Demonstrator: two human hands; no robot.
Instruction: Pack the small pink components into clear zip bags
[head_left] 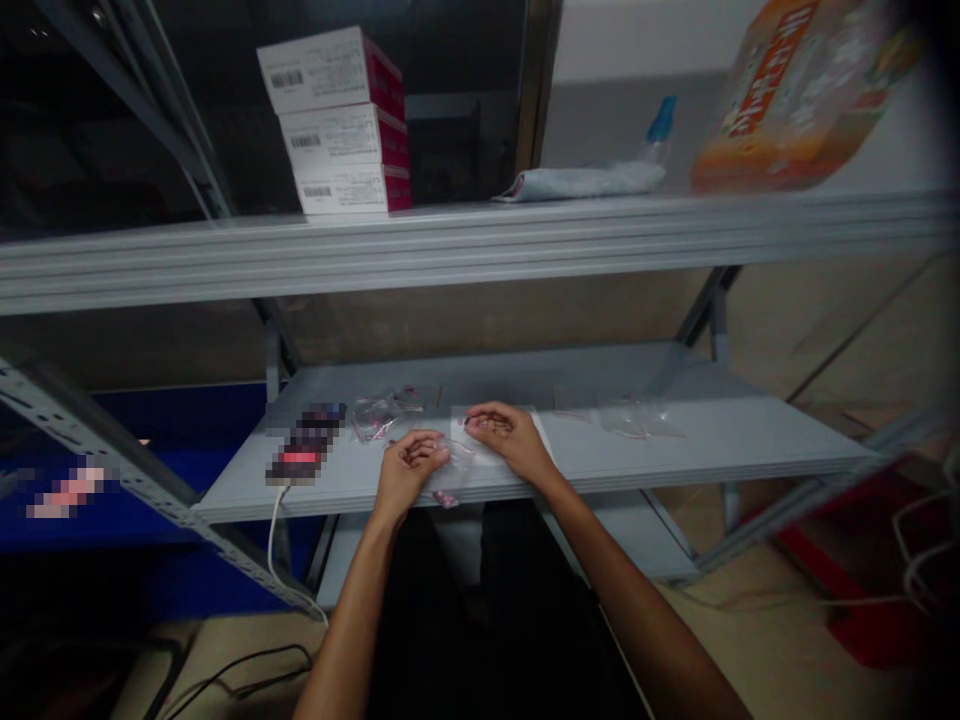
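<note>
Both hands rest on the front of a low grey shelf (675, 440). My left hand (409, 465) is curled, its fingers pinching a small clear plastic bag (450, 480) with pink bits inside. Close to its right, my right hand (506, 435) is also curled, fingertips pinched on something small and dark that I cannot make out. A white sheet (480, 455) lies under the hands.
More small clear bags (379, 412) lie to the left and others (637, 415) to the right. A blurred-out device (304, 445) with a white cable (277, 560) sits at the left. The upper shelf (480, 245) carries three stacked boxes (341, 125), a bottle (592, 175) and an orange pack (795, 95).
</note>
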